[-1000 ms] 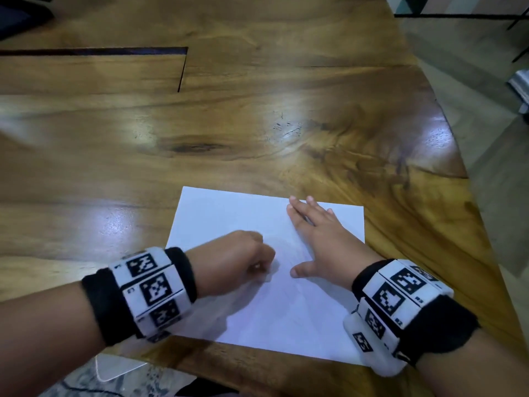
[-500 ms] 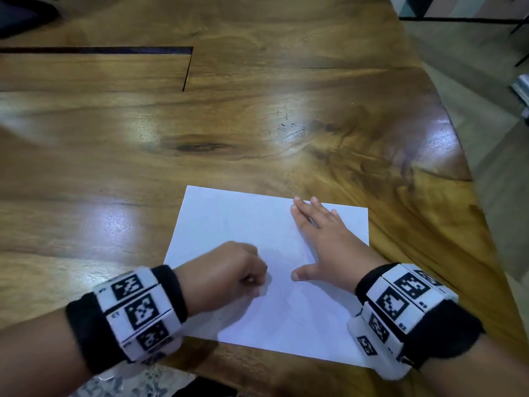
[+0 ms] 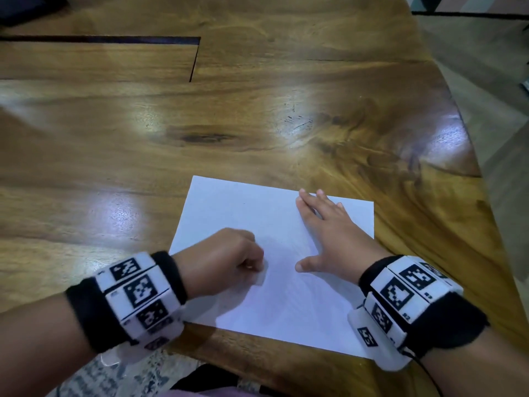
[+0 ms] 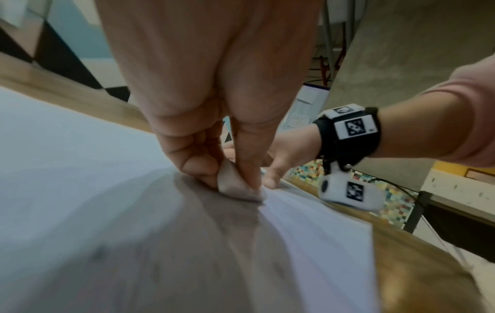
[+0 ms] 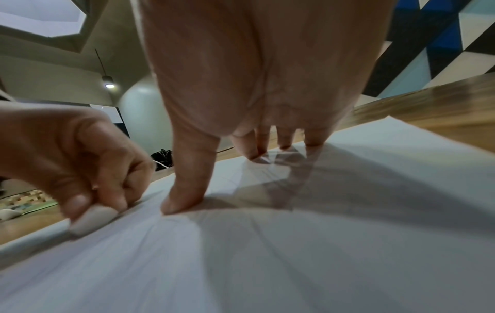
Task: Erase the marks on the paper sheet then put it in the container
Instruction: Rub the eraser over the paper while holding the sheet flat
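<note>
A white paper sheet (image 3: 246,213) lies flat on the wooden table (image 3: 257,110), near its front edge. My left hand (image 3: 229,262) pinches a small white eraser (image 3: 261,277) and holds it down on the sheet's lower middle; the left wrist view shows the eraser (image 4: 235,186) between thumb and fingers, touching the paper (image 4: 80,169). My right hand (image 3: 329,239) rests flat on the sheet's right part, fingers straight, thumb spread. In the right wrist view its thumb (image 5: 187,190) presses the paper (image 5: 267,254) beside the eraser (image 5: 91,220). The paper wrinkles between the hands. No container is in view.
The table's right edge (image 3: 469,144) curves away to bare floor. A dark seam (image 3: 114,40) crosses the tabletop at the far left. A patterned rug (image 3: 94,376) shows below the front edge.
The left hand with the eraser has slid a little down and left along the sheet. The right hand has stayed flat in place.
</note>
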